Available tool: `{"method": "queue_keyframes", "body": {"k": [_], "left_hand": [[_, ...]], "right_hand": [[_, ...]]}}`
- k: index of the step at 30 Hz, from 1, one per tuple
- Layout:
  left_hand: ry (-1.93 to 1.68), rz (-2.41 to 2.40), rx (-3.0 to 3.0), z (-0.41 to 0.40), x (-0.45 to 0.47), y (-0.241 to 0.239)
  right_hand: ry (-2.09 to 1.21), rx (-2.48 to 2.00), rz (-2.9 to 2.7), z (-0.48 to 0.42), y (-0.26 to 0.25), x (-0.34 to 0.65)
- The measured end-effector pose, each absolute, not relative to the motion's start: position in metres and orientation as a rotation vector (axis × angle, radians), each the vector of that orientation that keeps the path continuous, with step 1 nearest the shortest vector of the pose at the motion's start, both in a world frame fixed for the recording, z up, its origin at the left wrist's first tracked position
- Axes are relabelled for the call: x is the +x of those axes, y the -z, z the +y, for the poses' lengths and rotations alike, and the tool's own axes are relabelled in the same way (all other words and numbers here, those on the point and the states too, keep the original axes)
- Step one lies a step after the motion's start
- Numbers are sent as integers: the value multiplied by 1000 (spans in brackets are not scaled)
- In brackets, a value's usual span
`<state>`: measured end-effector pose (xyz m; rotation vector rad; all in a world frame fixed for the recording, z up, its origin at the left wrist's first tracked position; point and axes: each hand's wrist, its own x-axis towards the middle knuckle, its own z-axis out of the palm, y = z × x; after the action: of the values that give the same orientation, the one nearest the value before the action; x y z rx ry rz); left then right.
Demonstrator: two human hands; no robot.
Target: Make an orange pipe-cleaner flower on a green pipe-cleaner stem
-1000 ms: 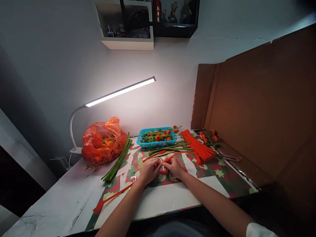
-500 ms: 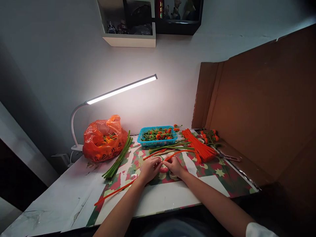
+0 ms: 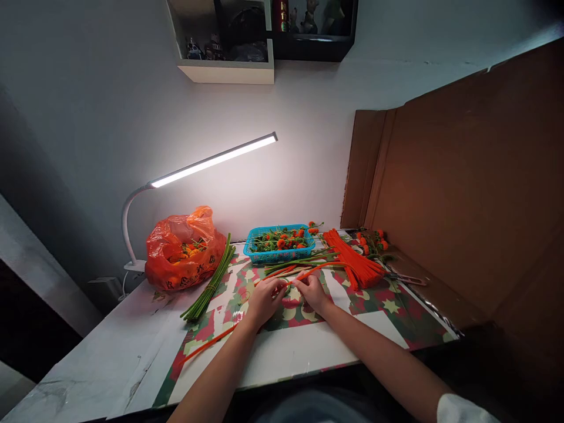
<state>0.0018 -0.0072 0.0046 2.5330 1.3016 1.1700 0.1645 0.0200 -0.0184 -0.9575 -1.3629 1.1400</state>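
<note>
Above the middle of the table, my left hand (image 3: 265, 301) is closed, its thumb and fingers pinching an orange pipe cleaner (image 3: 207, 345). One end of it trails out to the left past my wrist. My right hand (image 3: 312, 292) pinches the same strand a short way to the right, and a little orange shows between the two hands. Another stretch of orange pipe cleaner (image 3: 324, 265) runs from my right fingers toward a large bundle of orange pipe cleaners (image 3: 355, 261). Just beyond my hands lie several green stems (image 3: 304, 260).
A blue basket (image 3: 278, 257) holds orange flowers with green stems. To its left are a bundle of green stems (image 3: 209, 294) and an orange plastic bag (image 3: 176, 276). A desk lamp (image 3: 215, 160) reaches over the table. Scissors (image 3: 409, 279) lie at the right by a cardboard panel (image 3: 458, 194).
My hands have drawn slightly apart, with the strand showing between them. The trailing left end of the pipe cleaner has shifted inward. The view has turned a little.
</note>
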Motion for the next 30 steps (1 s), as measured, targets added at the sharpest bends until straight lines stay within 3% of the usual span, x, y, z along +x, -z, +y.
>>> {"method": "queue_keyframes", "body": {"k": [30], "left_hand": [[-1193, 1348, 2571, -10, 2, -5]], "right_hand": [[-1163, -844, -1518, 8, 8, 164]]}}
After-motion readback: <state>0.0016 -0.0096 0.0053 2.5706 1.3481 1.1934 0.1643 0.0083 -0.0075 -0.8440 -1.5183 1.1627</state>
